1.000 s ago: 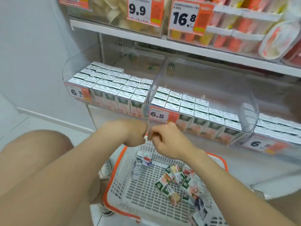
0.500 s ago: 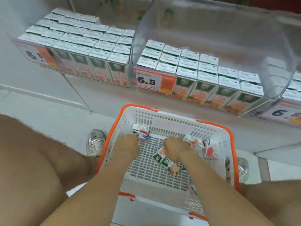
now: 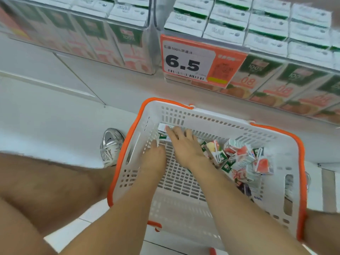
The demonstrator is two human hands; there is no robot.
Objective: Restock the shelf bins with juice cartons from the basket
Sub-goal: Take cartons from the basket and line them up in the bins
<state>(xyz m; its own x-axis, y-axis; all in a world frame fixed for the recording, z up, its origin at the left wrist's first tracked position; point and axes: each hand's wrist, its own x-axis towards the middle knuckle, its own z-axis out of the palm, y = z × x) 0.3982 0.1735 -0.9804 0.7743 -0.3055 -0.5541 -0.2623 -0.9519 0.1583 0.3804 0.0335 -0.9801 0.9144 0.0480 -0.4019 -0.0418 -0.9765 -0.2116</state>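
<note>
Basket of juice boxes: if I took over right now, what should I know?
Left hand: down in the basket near its far-left corner. Its fingers are hidden, so I cannot tell if it grips anything.
Right hand: open, fingers spread over the corner cartons.
A loose pile of cartons lies on the basket's right side.
Done: the shelf bins above hold rows of cartons, by the 6.5 tag.
Left: lift the corner cartons, then the pile, into the bins.
</note>
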